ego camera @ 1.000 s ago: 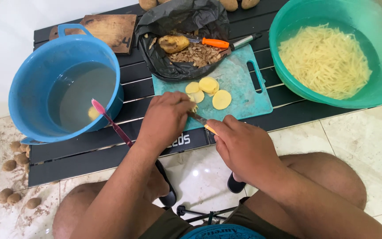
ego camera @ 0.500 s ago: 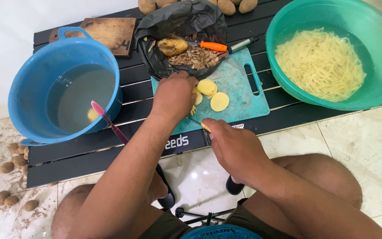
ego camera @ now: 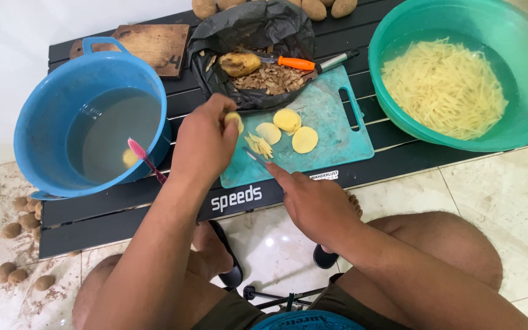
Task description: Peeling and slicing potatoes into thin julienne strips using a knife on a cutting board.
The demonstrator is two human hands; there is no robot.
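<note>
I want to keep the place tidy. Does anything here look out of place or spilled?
Yes. Unpeeled potatoes lie on the floor left of the table, with dirt smeared around them. A pink toothbrush leans in the blue pot of water, odd beside food.

Pale potato slice (ego camera: 234, 118) pinched upright; small knife (ego camera: 255, 156) flat over teal cutting board (ego camera: 331, 137)
</note>
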